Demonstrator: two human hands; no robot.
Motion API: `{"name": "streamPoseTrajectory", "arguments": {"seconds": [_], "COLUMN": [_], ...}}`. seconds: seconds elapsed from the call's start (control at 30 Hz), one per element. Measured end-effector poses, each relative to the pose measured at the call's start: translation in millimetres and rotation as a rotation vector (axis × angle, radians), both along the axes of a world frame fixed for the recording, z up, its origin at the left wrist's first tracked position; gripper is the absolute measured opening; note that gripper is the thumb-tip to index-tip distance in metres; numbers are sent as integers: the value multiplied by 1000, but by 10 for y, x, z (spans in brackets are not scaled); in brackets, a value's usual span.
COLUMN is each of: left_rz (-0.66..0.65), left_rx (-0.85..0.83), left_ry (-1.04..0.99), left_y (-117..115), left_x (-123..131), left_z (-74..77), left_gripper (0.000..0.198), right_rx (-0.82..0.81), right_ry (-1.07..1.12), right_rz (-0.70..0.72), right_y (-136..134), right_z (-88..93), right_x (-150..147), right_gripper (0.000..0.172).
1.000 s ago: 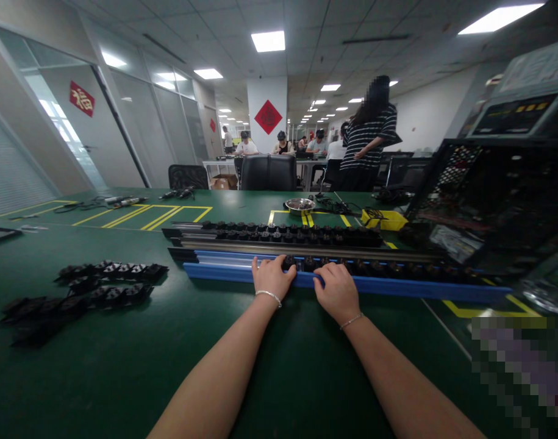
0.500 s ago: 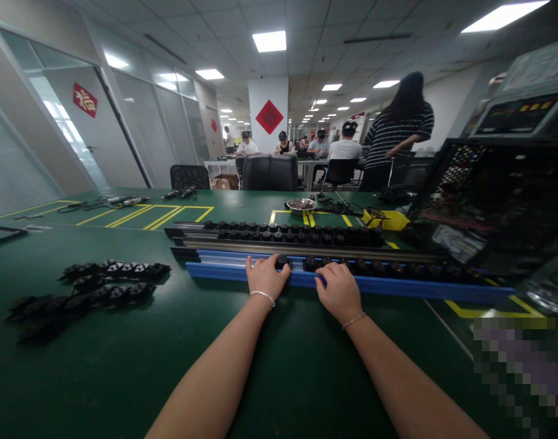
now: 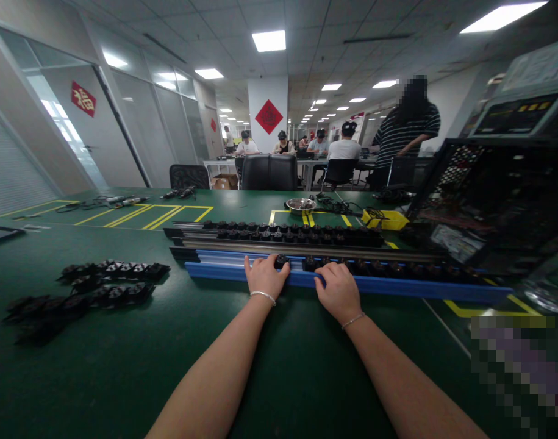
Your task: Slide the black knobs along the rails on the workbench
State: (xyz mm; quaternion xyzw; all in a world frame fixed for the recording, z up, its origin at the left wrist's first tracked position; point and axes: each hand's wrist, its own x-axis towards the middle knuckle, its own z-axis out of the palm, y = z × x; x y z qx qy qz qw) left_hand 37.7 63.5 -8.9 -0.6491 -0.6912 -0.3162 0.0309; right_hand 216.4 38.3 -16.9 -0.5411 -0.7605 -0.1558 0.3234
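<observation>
A long blue rail [image 3: 425, 288] lies across the table in front of me, with a row of black socket-like modules [image 3: 361, 266] seated in its right part. My left hand [image 3: 266, 277] is closed on a single black module [image 3: 281, 261] in the channel, thumb and fingers around it. A short gap of bare channel separates that module from the row. At the row's left end rests my right hand [image 3: 338, 286], its fingers curled over the rail's front wall and thumb against it. What its fingertips touch is partly hidden.
Loose black modules [image 3: 114, 296] lie in rows on the left. Behind the blue rail are dark rails [image 3: 279, 249] with more modules. Farther back stand a metal bowl [image 3: 300, 205] and a yellow bin [image 3: 385, 219]. An open computer case [image 3: 498, 189] rises on the right.
My hands and the blue rail hold practically the same position. In the background, a standing person in a striped top has shifted slightly to the right.
</observation>
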Motion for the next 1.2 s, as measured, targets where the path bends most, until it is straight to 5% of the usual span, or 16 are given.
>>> {"name": "streamPoseTrajectory", "arguments": {"seconds": [1.2], "left_rz": [75], "left_rx": [-8], "left_ry": [-5], "left_y": [-19], "left_x": [-157], "left_z": [23], "left_gripper": [35], "right_rx": [-10], "right_ry": [-3], "right_rz": [8], "right_y": [-6], "right_z": [9], "right_x": [-6], "right_gripper": [14]}}
